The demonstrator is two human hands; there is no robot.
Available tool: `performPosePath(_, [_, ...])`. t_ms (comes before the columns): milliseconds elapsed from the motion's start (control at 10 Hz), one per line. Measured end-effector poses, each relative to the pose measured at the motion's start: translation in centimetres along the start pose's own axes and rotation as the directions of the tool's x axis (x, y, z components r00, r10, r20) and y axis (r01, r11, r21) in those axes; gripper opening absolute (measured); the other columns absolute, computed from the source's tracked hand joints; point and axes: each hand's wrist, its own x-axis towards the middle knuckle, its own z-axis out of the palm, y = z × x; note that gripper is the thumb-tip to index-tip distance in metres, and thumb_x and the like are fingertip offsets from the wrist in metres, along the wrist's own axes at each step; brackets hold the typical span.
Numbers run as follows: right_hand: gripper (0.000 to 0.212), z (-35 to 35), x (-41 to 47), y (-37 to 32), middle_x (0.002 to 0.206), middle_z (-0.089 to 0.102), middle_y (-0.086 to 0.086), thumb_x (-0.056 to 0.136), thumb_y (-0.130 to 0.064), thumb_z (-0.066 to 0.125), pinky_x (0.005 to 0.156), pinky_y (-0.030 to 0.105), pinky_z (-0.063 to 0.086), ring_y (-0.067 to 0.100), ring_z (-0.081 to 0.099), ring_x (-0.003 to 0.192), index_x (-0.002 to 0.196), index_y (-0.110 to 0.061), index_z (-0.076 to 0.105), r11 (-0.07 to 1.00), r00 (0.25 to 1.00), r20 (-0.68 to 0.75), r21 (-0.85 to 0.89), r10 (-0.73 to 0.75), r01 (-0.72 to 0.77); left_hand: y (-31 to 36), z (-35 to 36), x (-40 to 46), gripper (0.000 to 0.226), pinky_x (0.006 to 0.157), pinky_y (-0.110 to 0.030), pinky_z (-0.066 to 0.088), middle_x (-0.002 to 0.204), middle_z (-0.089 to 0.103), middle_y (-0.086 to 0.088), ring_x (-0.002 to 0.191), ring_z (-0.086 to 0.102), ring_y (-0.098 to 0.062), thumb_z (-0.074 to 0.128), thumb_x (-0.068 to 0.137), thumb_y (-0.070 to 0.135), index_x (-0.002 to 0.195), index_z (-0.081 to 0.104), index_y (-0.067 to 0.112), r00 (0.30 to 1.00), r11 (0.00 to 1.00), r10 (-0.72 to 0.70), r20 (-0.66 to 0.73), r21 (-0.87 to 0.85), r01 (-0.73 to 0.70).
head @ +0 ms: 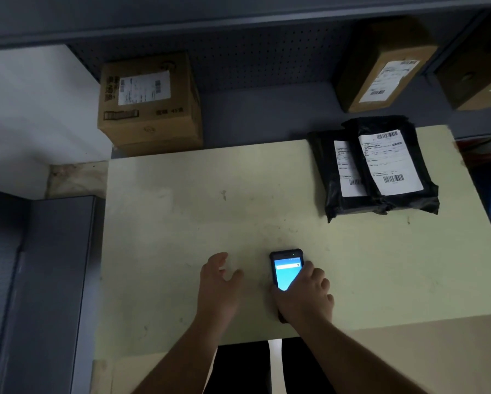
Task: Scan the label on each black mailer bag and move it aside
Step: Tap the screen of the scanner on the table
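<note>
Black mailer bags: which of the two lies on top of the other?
The right bag lies on top. Its whole label, with both barcodes, is visible, and its left edge covers part of the left bag, whose label is half hidden.

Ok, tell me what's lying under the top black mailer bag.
A second black mailer bag lies under the top black mailer bag, sticking out on its left. Only a strip of its label shows; the rest is covered.

Both forearms bare, no sleeves in view. Left hand (220,282) and right hand (305,294) ungloved. Dark trousers (238,368) below table edge.
</note>
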Motion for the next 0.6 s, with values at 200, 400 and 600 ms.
performPosePath(200, [0.081, -3.9, 0.5, -1.5, 0.154, 0.043, 0.006, 0.093, -0.053, 0.064, 0.11, 0.048, 0.042, 0.03, 0.042, 0.139, 0.157, -0.016, 0.032, 0.961, 0.988, -0.023, 0.231, -0.149, 0.151, 1.6, 0.2, -0.1, 0.047, 0.09, -0.027, 0.045, 0.132, 0.062, -0.005, 0.111, 0.064, -0.019, 0.073, 0.092, 0.014, 0.136, 0.059, 0.02, 0.999, 0.999, 0.048, 0.003, 0.006, -0.048])
performPosePath(400, [0.074, -9.6, 0.2, -3.1, 0.155, 0.046, 0.006, 0.095, -0.05, 0.066, 0.114, 0.048, 0.043, 0.028, 0.045, 0.141, 0.155, -0.016, 0.04, 0.881, 0.959, -0.13, 0.38, -0.25, 0.281, 5.3, 0.4, -0.4, 0.041, 0.071, -0.013, 0.043, 0.129, 0.063, -0.003, 0.106, 0.064, -0.017, 0.074, 0.091, 0.013, 0.122, 0.054, 0.033, 0.993, 0.991, 0.115, -0.007, -0.069, -0.116])
performPosePath(600, [0.067, -14.3, -0.8, -4.4, 0.152, 0.051, 0.004, 0.095, -0.048, 0.068, 0.109, 0.04, 0.046, 0.025, 0.05, 0.137, 0.151, -0.018, 0.049, 0.793, 0.914, -0.258, 0.459, -0.313, 0.401, 11.0, -0.2, -1.3, 0.041, 0.062, -0.001, 0.043, 0.128, 0.063, 0.003, 0.112, 0.064, -0.016, 0.073, 0.094, 0.014, 0.127, 0.057, 0.031, 0.972, 0.965, 0.227, -0.052, -0.124, -0.232])
